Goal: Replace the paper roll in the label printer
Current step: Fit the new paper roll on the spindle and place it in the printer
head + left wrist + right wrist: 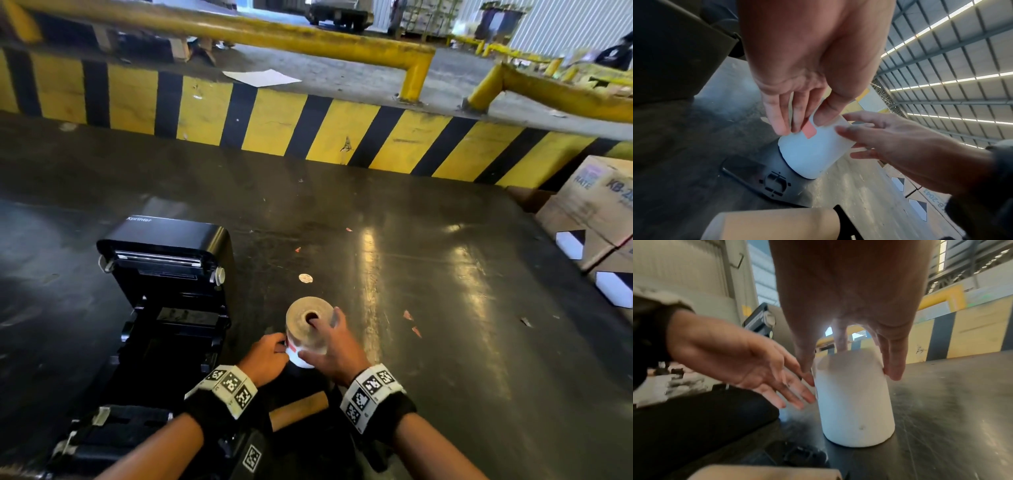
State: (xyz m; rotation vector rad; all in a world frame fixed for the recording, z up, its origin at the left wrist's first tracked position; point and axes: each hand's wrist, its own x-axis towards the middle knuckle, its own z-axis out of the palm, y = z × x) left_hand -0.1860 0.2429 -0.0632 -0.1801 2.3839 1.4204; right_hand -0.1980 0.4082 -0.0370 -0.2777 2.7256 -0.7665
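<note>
Standing upright on its flat end on the dark, glossy, scuffed desk (428, 274): a white paper roll (308, 334), cylindrical and matte, with a tan cardboard core open at the top and a small pink-red tape tab (809, 130) on its side wall. Just right of the open label printer, at about 5 o'clock from its raised lid. Left hand (267, 358) at the roll's 8 o'clock side, fingers nearly straight and slightly spread, thumb tip and fingertips (780, 125) pressed on the paper beside the tape tab; whether pinching the tab itself cannot be told. Right hand (337, 353) arched over the roll's top from 4 o'clock, fingers spread down the wall, thumb on the near side, loosely cupping and steadying it. At 9 o'clock: the label printer (168, 308), black smooth plastic with rounded corners, lid tilted back, a metallic bar and two pale round knobs across its underside, the roll bay dark and hollow. Just near of the roll, at 6 o'clock: a bare brown cardboard tube (298, 409) lying on its side, partly hidden by both wrists. Beside it, flat on the desk: a black plastic plate (774, 181) with a round slotted hub, the roll's base overlapping its far edge. At 12 o'clock just beyond the roll, a small round white sticker (305, 278); at 3 o'clock, a few reddish paper scraps (411, 322). Far at 2 o'clock: printed cardboard boxes (596, 219) at the desk's edge. Beyond, at 12 o'clock: a yellow-and-black striped barrier (274, 120).
</note>
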